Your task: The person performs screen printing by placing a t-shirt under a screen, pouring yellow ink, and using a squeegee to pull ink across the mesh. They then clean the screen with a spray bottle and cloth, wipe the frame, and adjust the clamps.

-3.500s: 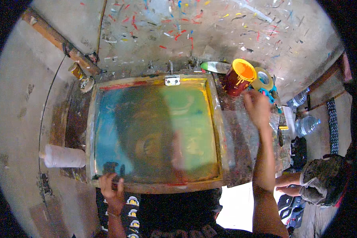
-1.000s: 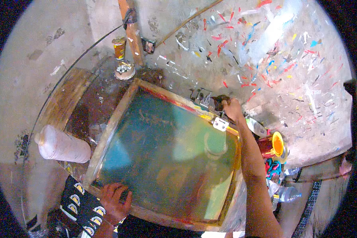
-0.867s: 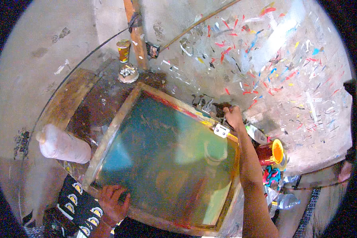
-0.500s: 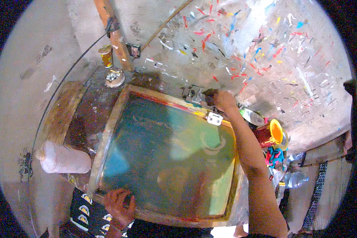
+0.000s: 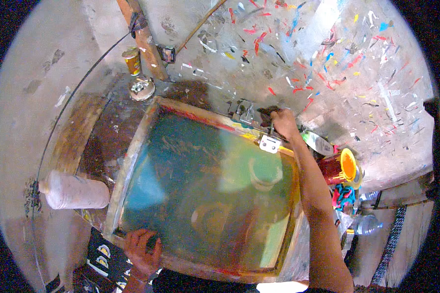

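A screen printing frame [image 5: 133,151] with wooden edges and a green-blue mesh lies in front of me. My left hand [image 5: 143,251] is at its near left corner, fingers curled over the wooden edge and thumb apart. At the far edge, metal hinge clamps [image 5: 243,113] hold the frame, and a white metal plate [image 5: 269,143] sits on the wood. My right hand [image 5: 284,123] is reached out to the clamp on the right, its fingers closed around a dark handle-like part. The hand and shadow hide most of that part.
A whitish plastic bottle [image 5: 77,191] lies at the left. On the right are an orange-stained paint container [image 5: 346,165], crumpled colourful cloth [image 5: 343,196] and a clear plastic bottle [image 5: 368,224]. A cup [image 5: 132,61] and a dish of butts [image 5: 142,88] stand at the far left. The paint-smeared wall [image 5: 327,63] rises behind.
The whole view has shifted slightly. My right hand stays at the clamp, its grip turned a little. My left hand remains at the frame's near left corner.
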`<state>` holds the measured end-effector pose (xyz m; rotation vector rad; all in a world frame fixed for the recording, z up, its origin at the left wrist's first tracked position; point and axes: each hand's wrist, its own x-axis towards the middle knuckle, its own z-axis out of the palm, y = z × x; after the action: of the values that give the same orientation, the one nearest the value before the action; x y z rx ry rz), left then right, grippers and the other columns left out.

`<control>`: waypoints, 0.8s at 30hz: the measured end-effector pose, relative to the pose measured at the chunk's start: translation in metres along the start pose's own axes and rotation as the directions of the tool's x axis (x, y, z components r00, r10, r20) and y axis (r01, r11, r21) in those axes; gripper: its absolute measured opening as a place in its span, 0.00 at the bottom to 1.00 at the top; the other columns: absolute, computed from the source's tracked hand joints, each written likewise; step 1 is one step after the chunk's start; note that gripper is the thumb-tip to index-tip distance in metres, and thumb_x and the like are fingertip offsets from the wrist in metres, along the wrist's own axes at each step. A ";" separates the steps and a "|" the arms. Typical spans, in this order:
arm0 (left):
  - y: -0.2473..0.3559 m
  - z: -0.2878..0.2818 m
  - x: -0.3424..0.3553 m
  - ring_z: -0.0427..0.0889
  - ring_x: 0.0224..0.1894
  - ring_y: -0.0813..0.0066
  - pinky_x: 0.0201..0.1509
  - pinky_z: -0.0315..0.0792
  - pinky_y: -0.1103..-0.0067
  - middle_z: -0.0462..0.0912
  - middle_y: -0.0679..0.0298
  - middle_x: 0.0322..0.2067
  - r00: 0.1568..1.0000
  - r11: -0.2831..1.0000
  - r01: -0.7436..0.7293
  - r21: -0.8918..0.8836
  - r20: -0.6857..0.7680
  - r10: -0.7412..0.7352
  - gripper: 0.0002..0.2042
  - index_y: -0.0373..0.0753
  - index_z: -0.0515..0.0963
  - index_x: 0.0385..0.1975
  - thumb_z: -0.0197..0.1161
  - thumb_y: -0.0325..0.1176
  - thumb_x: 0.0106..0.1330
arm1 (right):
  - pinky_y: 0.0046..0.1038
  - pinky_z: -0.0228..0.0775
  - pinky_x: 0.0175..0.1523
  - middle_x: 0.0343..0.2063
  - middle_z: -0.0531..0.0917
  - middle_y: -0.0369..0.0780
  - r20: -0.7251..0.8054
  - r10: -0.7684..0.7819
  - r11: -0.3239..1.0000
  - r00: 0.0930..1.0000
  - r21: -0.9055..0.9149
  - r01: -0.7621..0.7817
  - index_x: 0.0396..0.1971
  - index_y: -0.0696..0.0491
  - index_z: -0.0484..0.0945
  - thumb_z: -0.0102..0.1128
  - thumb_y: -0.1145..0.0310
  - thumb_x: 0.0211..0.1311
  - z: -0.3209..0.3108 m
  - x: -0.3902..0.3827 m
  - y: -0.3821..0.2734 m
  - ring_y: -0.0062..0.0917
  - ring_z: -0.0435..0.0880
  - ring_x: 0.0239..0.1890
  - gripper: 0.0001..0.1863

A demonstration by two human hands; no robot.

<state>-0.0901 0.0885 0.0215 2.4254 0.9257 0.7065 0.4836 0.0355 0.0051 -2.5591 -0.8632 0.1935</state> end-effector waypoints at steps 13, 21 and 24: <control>-0.012 0.004 -0.009 0.80 0.41 0.52 0.45 0.72 0.59 0.82 0.55 0.37 0.999 1.000 0.004 0.000 0.035 -0.004 0.12 0.40 0.80 0.34 0.69 0.37 0.53 | 0.29 0.67 0.33 0.24 0.83 0.34 0.433 -0.194 0.876 0.880 0.481 -0.044 0.34 0.49 0.88 0.48 0.36 0.69 -0.030 -0.001 0.013 0.20 0.71 0.24 0.31; -0.009 0.003 -0.014 0.79 0.42 0.54 0.47 0.71 0.60 0.81 0.57 0.39 1.000 0.999 -0.027 0.037 -0.005 0.027 0.12 0.40 0.80 0.36 0.70 0.36 0.54 | 0.46 0.78 0.47 0.38 0.86 0.50 0.173 -0.186 0.762 0.967 -0.596 0.253 0.39 0.50 0.85 0.57 0.58 0.61 -0.034 -0.029 -0.078 0.48 0.86 0.42 0.15; -0.008 -0.001 -0.010 0.79 0.42 0.56 0.46 0.71 0.62 0.81 0.58 0.40 0.998 0.998 -0.047 0.037 -0.031 0.048 0.12 0.41 0.80 0.37 0.70 0.35 0.54 | 0.44 0.79 0.45 0.38 0.86 0.50 0.162 -0.281 0.798 0.946 -0.508 0.324 0.36 0.53 0.85 0.57 0.59 0.59 -0.026 -0.025 -0.075 0.47 0.86 0.39 0.15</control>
<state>-0.1015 0.0870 0.0146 2.4818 0.9029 0.7544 0.4299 0.0652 0.0615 -2.8606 -1.5262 -0.0570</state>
